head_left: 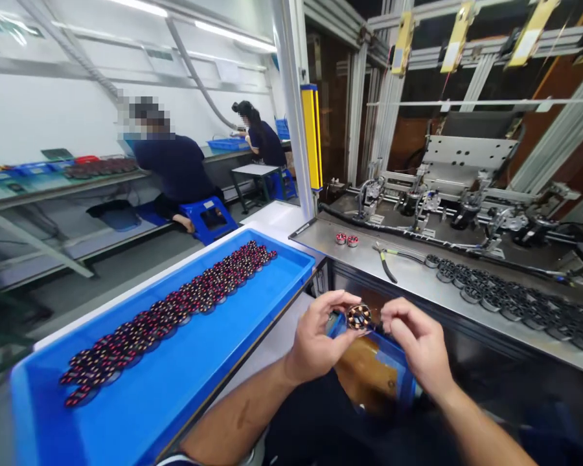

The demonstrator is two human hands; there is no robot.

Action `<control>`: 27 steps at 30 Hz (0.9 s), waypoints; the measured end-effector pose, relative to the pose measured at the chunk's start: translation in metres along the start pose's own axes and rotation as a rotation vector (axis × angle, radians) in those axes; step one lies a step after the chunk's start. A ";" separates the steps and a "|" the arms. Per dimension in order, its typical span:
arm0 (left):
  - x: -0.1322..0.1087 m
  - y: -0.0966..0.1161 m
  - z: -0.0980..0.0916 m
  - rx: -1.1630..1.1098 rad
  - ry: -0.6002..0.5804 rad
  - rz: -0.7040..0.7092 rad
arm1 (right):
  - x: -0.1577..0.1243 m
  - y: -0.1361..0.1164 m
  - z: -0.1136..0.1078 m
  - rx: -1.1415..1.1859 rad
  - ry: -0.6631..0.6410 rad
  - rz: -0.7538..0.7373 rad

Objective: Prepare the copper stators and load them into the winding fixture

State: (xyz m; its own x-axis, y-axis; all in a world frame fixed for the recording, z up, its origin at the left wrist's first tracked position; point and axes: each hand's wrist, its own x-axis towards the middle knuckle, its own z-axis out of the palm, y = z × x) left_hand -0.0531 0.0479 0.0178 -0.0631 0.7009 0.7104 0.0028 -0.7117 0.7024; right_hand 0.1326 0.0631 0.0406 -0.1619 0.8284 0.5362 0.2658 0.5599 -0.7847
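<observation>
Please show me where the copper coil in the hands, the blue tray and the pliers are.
copper coil (pixel 358 316): head view, on its wound face.
blue tray (pixel 184 382): head view, on its bare floor.
pliers (pixel 387 268): head view, on one handle.

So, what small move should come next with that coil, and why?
Probably lay the copper-wound coil at the end of the row in the blue tray: both the left hand and right hand pinch it, and like parts lie there.

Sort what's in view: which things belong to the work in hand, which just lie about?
In hand: wound coil, held by left hand, right hand at its edge; blue tray of like coils; blue bin beneath.
Lying about: pliers, two coils, dark rings on bench.
</observation>
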 end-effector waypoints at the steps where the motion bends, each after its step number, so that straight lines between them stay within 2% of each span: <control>1: -0.006 0.004 0.002 -0.022 -0.016 0.022 | -0.016 -0.011 0.003 0.090 -0.036 0.046; 4: -0.019 0.012 0.011 -0.069 -0.071 0.052 | -0.045 -0.034 0.004 0.367 -0.081 0.253; 6: -0.023 0.017 0.017 -0.116 -0.099 0.023 | -0.053 -0.038 -0.002 0.486 -0.089 0.373; 8: -0.025 0.021 0.021 -0.226 -0.122 -0.042 | -0.057 -0.035 -0.015 0.615 -0.136 0.424; 9: -0.025 0.024 0.023 -0.294 -0.137 -0.079 | -0.058 -0.031 -0.022 0.690 -0.203 0.427; 11: -0.026 0.028 0.024 -0.400 -0.173 -0.137 | -0.063 -0.019 -0.037 0.802 -0.417 0.411; 13: -0.028 0.030 0.025 -0.408 -0.196 -0.162 | -0.071 -0.007 -0.043 0.814 -0.597 0.416; 14: -0.029 0.030 0.025 -0.376 -0.202 -0.159 | -0.076 -0.003 -0.042 0.798 -0.630 0.431; 15: -0.029 0.030 0.025 -0.329 -0.203 -0.141 | -0.082 0.000 -0.038 0.792 -0.614 0.460; 17: -0.031 0.028 0.026 -0.229 -0.204 -0.085 | -0.094 -0.002 -0.023 0.832 -0.493 0.542; 20: -0.032 0.025 0.028 -0.148 -0.212 -0.019 | -0.106 -0.016 0.004 0.939 -0.293 0.677; 22: -0.032 0.023 0.029 -0.137 -0.211 -0.022 | -0.110 -0.025 0.013 0.952 -0.231 0.739; 24: -0.031 0.021 0.030 -0.166 -0.195 -0.063 | -0.112 -0.028 0.012 0.925 -0.253 0.760; 27: -0.031 0.017 0.030 -0.310 -0.182 -0.177 | -0.109 -0.021 -0.004 0.846 -0.404 0.733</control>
State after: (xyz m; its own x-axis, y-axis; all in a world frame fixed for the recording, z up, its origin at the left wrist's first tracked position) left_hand -0.0212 0.0154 0.0092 0.1419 0.7913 0.5948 -0.2950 -0.5397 0.7885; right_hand 0.1490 -0.0389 -0.0004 -0.5610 0.8153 -0.1437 -0.2669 -0.3424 -0.9008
